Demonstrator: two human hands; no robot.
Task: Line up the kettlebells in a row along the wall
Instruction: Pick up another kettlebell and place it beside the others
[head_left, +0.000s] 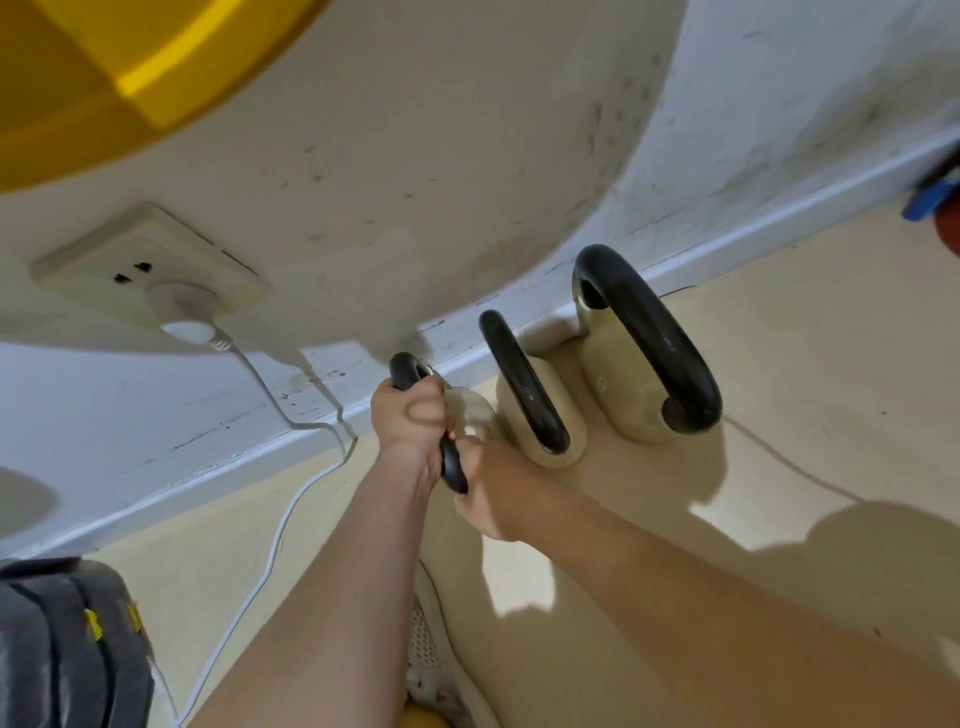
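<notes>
Readable text: none in the frame.
Largest kettlebell (631, 387), centre right: a faint embossed mark on its pale side, too blurred to read.

Left hand (410, 415): fist closed round a black handle, thumb over the top, knuckles twd wall. Left forearm bare, extended fwd & up from lower centre, wrist straight. Right hand (493, 488): just beside left, fingers curled at the handle's near end, palm side hidden. Right forearm bare, enters from lower right, angled twd left. Hands nearly touching.
</notes>
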